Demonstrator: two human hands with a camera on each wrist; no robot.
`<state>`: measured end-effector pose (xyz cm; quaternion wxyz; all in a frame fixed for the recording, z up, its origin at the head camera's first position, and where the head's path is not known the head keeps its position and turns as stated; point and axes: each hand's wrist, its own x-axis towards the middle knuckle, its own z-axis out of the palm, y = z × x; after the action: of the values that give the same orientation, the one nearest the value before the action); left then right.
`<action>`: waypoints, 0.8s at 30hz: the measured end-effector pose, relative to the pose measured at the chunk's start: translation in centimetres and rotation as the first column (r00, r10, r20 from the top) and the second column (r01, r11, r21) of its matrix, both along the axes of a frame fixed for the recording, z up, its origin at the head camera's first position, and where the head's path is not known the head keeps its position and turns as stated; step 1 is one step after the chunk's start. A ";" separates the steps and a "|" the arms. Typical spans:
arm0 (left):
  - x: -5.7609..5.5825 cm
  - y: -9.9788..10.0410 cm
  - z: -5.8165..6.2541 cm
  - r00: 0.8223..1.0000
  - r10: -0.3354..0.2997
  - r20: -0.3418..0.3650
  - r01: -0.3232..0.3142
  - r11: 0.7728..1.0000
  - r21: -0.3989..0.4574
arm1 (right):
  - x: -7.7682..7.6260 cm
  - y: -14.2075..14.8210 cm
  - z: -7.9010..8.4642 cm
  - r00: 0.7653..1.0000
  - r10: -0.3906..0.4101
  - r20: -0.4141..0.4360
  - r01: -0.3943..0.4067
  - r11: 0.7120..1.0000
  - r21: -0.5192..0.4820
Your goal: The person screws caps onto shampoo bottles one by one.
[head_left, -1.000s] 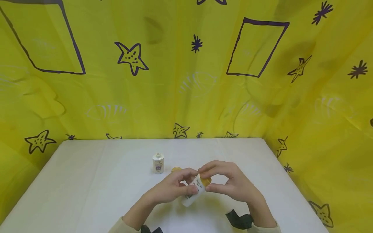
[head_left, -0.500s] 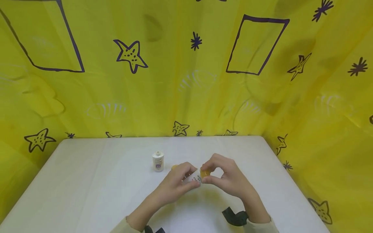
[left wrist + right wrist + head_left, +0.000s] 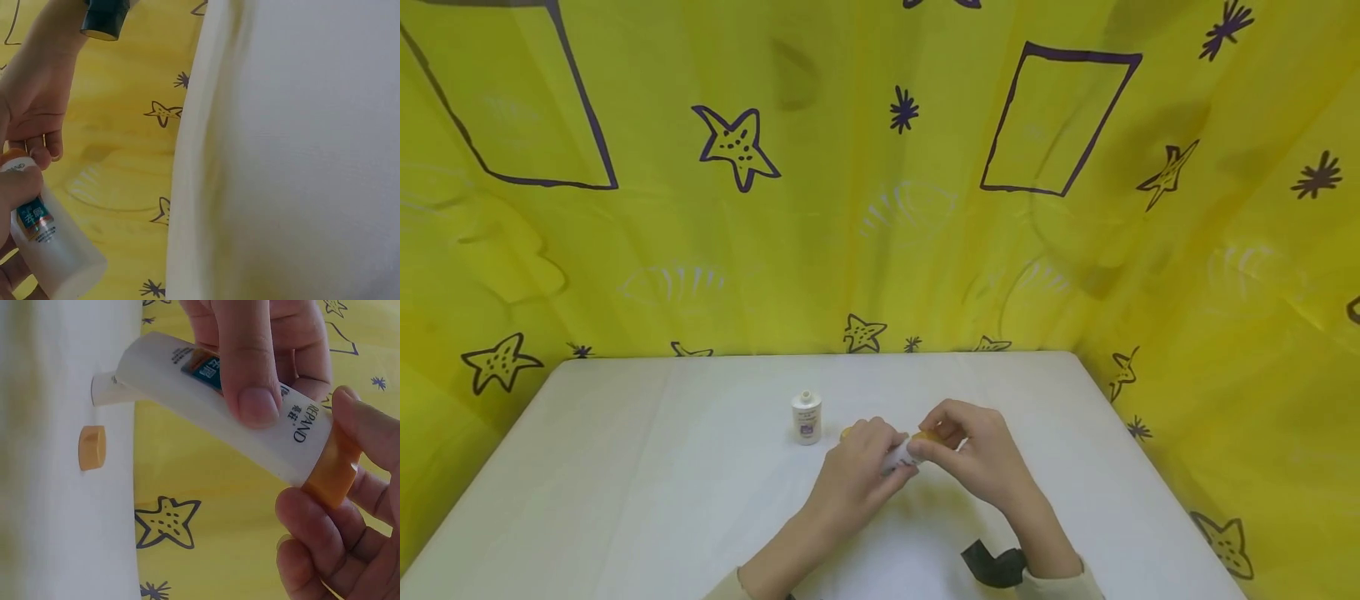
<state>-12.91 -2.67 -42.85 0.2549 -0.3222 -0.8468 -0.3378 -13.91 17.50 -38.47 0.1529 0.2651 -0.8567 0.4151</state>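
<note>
My left hand (image 3: 856,468) grips a white bottle (image 3: 219,430) with a teal-and-orange label and dark "REPAND" lettering, its thumb lying along the front. The bottle is tilted, its capped end toward my right hand (image 3: 976,457). That hand pinches the orange cap (image 3: 332,467) at the bottle's end between thumb and fingers. In the right wrist view the cap sits right against the bottle's shoulder. The bottle's pale base (image 3: 78,265) shows in the left wrist view, while fingers cover much of its body in the head view.
Farther back on the white table (image 3: 662,483) stands a second white bottle (image 3: 807,422), uncapped, with a small purple label. A loose orange cap (image 3: 92,449) lies on the table near it. Yellow cloth (image 3: 820,208) with drawn stars hangs behind and at the sides.
The left hand has risen slightly and turned, covering more of the bottle, which now lies flatter. The right hand's thumb has swung across the orange cap, its grip having turned. The standing bottle stays put.
</note>
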 end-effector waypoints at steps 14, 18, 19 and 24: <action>-1.2 0.7 -0.1 0.957 -0.071 0.282 0.015 0.980 0.197 | -0.4 0.8 0.0 0.988 0.002 0.154 0.000 1.000 -0.013; -2.2 1.1 0.0 0.880 -0.140 0.455 0.002 0.957 0.292 | -1.1 1.6 -0.6 0.967 -0.026 0.253 0.032 0.999 -0.019; -2.5 1.3 0.1 0.864 -0.149 0.480 -0.006 0.952 0.306 | -1.2 1.8 -0.8 0.962 -0.035 0.270 0.043 0.999 -0.021; -4.0 2.2 0.1 0.831 -0.157 0.534 -0.028 0.946 0.322 | -2.2 2.5 -2.0 0.945 -0.061 0.321 0.081 0.996 -0.047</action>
<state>-16.90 -0.45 -42.78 0.0357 -0.1946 -0.8072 -0.5561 -16.13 19.98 -40.47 0.0349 0.1588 -0.8664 0.4722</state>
